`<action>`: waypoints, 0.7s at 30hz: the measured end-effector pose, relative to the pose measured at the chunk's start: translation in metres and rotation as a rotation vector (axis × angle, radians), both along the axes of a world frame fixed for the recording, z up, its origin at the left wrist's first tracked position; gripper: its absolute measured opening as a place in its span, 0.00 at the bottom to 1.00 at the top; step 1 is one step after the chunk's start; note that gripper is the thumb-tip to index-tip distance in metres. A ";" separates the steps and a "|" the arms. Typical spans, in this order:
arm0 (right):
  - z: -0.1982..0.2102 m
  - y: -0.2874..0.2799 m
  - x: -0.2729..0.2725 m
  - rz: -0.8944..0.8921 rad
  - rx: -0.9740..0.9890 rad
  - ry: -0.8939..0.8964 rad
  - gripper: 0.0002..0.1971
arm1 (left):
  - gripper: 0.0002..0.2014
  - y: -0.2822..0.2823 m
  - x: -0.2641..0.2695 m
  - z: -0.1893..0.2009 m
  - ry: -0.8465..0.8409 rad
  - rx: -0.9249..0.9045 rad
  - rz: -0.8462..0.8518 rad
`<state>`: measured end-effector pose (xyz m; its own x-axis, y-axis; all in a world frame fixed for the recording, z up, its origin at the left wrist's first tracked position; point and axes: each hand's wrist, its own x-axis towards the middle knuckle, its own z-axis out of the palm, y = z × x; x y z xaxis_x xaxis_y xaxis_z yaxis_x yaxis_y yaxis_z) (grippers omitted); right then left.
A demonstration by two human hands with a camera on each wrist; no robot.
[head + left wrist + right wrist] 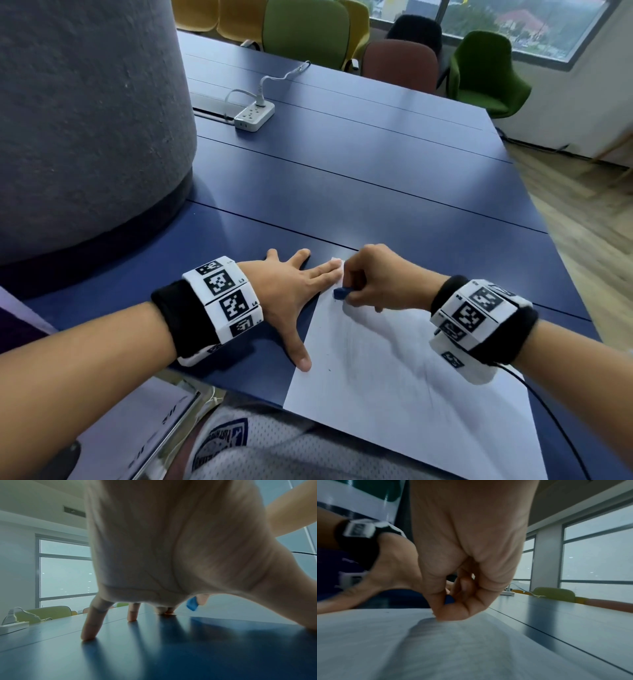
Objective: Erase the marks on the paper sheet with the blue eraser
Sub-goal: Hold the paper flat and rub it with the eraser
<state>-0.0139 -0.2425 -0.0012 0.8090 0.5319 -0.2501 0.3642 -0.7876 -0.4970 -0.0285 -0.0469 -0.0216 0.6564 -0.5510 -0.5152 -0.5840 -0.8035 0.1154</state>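
Note:
A white paper sheet point(404, 370) lies on the blue table point(342, 178) in front of me, with faint grey smudges and a few dark specks near its left edge. My right hand point(373, 277) pinches the blue eraser point(342, 293) and holds it down on the sheet's far left corner; the eraser point(192, 603) also shows in the left wrist view and as a blue sliver point(449, 599) between the fingers in the right wrist view. My left hand point(294, 284) lies flat with spread fingers, its fingertips point(165, 610) and thumb pressing the sheet's left edge.
A wide grey column point(85, 120) stands at the left on the table. A white power strip point(255, 116) with a cable sits farther back. Green, yellow and brown chairs point(486, 72) line the far edge. The table's right edge drops to a wooden floor point(589, 212).

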 end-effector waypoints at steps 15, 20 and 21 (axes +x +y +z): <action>-0.003 0.000 -0.004 0.039 0.003 0.011 0.06 | 0.75 0.000 0.000 -0.001 -0.006 -0.016 0.001; -0.002 -0.006 0.015 -0.083 0.013 -0.064 0.06 | 0.75 0.000 0.000 -0.002 -0.015 -0.001 0.003; -0.003 -0.007 0.016 -0.104 0.026 -0.084 0.06 | 0.75 0.000 -0.001 -0.002 -0.016 0.001 0.005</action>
<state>0.0023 -0.2493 -0.0044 0.8778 0.4493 -0.1661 0.3225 -0.8107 -0.4886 -0.0292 -0.0465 -0.0239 0.6676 -0.5470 -0.5050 -0.5815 -0.8067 0.1050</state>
